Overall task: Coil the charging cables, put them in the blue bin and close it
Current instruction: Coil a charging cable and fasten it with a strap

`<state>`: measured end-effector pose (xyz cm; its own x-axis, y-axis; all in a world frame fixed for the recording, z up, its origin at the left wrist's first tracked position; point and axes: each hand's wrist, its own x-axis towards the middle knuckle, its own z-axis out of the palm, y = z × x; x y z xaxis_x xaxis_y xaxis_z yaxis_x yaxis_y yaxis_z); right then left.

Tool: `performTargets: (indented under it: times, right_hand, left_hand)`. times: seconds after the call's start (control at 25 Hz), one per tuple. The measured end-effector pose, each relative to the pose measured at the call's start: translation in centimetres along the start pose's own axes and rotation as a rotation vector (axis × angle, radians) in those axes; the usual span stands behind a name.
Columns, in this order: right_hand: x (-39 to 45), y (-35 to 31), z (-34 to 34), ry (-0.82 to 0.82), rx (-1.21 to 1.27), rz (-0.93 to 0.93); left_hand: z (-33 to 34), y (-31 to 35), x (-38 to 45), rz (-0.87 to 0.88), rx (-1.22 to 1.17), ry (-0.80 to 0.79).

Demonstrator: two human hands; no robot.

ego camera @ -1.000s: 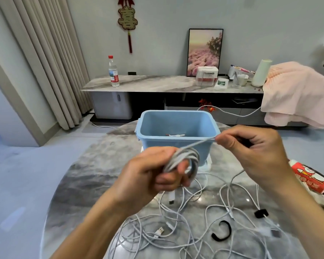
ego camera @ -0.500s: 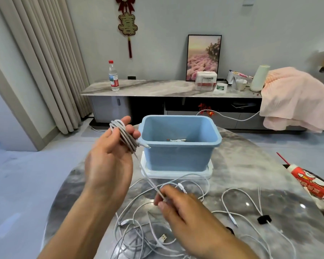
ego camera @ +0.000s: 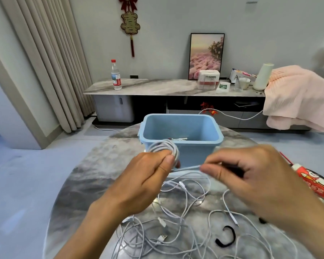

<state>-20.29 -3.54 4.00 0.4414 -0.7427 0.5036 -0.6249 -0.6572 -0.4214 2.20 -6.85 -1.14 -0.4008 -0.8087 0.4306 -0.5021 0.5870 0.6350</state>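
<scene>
from the head camera, your left hand (ego camera: pixel 144 176) grips a small bundle of coiled white cable (ego camera: pixel 165 147), with the thumb and fingers curled round its lower part; the loops stand up just in front of the near wall of the blue bin (ego camera: pixel 198 156). your right hand (ego camera: pixel 251 176) pinches the free run of that same cable (ego camera: pixel 187 167) between thumb and fingers, and the strand runs almost level from one hand to the other. both hands hang above the bench (ego camera: pixel 94 176), a round marble-patterned top.

the blue bin sits open at the far side of the bench, and a short white piece lies inside on its floor; you cannot tell what it is. more loose white cables (ego camera: pixel 176 227) lie tangled on the bench below your hands, several with plugs showing. a black strap (ego camera: pixel 226 238) curls beside them near the right, and a red and white carton (ego camera: pixel 314 182) lies at the right edge.

behind the bench, a long low cabinet (ego camera: pixel 157 88) carries a water bottle (ego camera: pixel 116 75), a framed picture (ego camera: pixel 206 55) and a white box (ego camera: pixel 208 79), with a pink cloth (ego camera: pixel 297 96) draped over its right end.
</scene>
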Motion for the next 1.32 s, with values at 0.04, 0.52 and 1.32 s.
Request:
performTargets:
  times: [0.04,0.52,1.32]
  right_hand:
    - [0.2,0.6,-0.6,0.043,-0.041,-0.015]
    - [0.3,4.0,5.3,0.2,0.18,0.177]
    - [0.8,-2.9,6.3,-0.096,1.135,0.922]
  left_hand:
    - [0.2,0.4,-0.1,-0.038,-0.121,-0.083]
    - [0.3,2.5,0.3,-0.371,-1.4,-0.02]
    - [2.9,2.7,0.4,-0.112,-0.634,0.225]
